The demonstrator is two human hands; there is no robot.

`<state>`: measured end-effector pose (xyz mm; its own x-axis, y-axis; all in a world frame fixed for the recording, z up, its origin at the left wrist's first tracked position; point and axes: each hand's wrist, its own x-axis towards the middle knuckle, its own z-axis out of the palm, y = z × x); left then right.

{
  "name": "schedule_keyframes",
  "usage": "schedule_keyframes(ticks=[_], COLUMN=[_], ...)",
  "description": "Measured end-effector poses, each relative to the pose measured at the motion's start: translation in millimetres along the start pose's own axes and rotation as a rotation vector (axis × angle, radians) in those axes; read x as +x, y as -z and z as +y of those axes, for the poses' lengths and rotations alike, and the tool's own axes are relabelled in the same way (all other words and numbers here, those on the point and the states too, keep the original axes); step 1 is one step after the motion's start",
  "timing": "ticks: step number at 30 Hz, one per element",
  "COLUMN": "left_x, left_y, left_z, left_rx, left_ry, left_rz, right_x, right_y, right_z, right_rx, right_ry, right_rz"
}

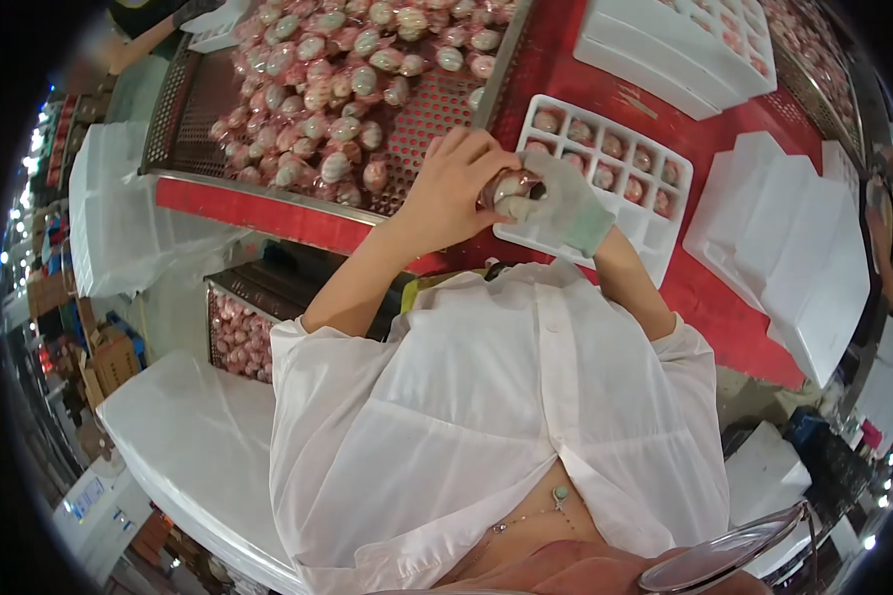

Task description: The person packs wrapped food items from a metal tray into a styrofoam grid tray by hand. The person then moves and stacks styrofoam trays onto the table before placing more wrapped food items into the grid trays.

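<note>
Between my two hands is a wrapped egg (512, 190) in clear and red film. My bare left hand (454, 188) grips it from the left, fingers curled. My right hand (564, 201), in a pale glove, pinches it from the right; its fingertips are partly hidden. Under and beside the right hand lies a white foam tray (653, 238) with square compartments. Several compartments hold wrapped eggs (633, 188), while some nearest my body are empty. At the upper left, a perforated metal bin (437, 124) holds a heap of wrapped eggs (313, 99).
White foam boxes (655, 59) stand at the upper right on the red table (724, 317), with more foam pieces (784, 238) at the right. A crate of wrapped eggs (240, 337) sits below the table's left part. Another person's arm (144, 45) shows at the upper left.
</note>
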<state>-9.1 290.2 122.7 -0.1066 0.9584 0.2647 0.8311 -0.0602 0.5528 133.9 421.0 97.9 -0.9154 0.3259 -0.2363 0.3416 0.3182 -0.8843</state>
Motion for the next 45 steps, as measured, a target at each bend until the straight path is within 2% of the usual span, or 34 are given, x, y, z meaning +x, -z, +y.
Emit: schedule_keyframes(ticks=[2,3,4,6,7,8,10,12,15,17,18,19,20,21,23,27,30,32,35,37,39,41,43,44,45], left_x=[10,9,7,5,3,4,7,4,5,10,12,13,14,14,16,18,23,22,19,15,9,8,12,9,6], left_y=[-4,-3,-8,-20,-26,-26,-26,-28,-30,-34,-37,-39,-40,-38,-35,-39,-41,-55,-72,-84,-100,-109,-108,-131,-148], left_z=[1,1,-2,-8,-6,-7,-12,-10,-6,7,10,12,14,16,20,13,14,11,11,11,10,15,25,20,18], left_rx=[-0.328,-0.457,-0.463,-0.833,-0.998,-0.999,-1.223,-1.235,-1.059,-0.658,-0.659,-0.519,-0.379,-0.380,-0.705,-0.812,-0.973,-1.334,-1.513,-1.525,-1.740,-1.740,-1.689,-1.742,-1.744], left_ry=[0.016,0.170,0.165,0.405,0.510,0.508,0.637,0.629,0.553,0.447,0.448,0.419,0.389,0.390,0.503,0.442,0.562,0.781,0.890,0.924,0.967,1.010,1.245,1.298,1.297], left_rz=[0.179,0.164,0.159,-0.032,0.039,0.036,-0.015,-0.024,-0.066,0.150,0.150,0.188,0.223,0.221,0.158,0.109,0.092,0.055,0.100,0.096,0.051,-0.001,-0.150,-0.012,-0.015], right_x=[-9,-16,-23,-31,-33,-36,-43,-43,-42,-42,-41,-40,-41,-43,-45,-45,-46,-47,-47,-50,-57,-64,-71,-75,-80], right_y=[12,13,16,17,17,18,19,19,19,18,17,16,15,16,15,6,5,5,-7,-18,-9,-2,-1,-3,-8], right_z=[2,3,2,13,17,18,19,23,29,29,27,24,20,13,10,21,15,16,31,33,27,29,42,50,58], right_rx=[0.243,0.397,0.608,0.655,0.703,0.702,0.666,0.605,0.494,0.444,0.333,0.222,0.223,0.197,0.171,0.328,0.426,0.458,0.547,0.668,0.577,0.488,0.476,0.474,0.507], right_ry=[0.077,0.079,0.024,0.031,0.045,0.045,0.058,0.066,0.087,0.098,0.118,0.138,0.137,0.088,0.037,-0.032,-0.012,0.016,-0.029,0.027,0.015,0.003,0.032,0.030,-0.016], right_rz=[0.006,0.045,0.022,0.031,0.032,0.035,0.035,0.073,0.127,0.145,0.170,0.194,0.193,0.167,0.143,0.060,0.060,0.071,0.092,0.278,0.271,0.271,0.209,0.212,0.270])
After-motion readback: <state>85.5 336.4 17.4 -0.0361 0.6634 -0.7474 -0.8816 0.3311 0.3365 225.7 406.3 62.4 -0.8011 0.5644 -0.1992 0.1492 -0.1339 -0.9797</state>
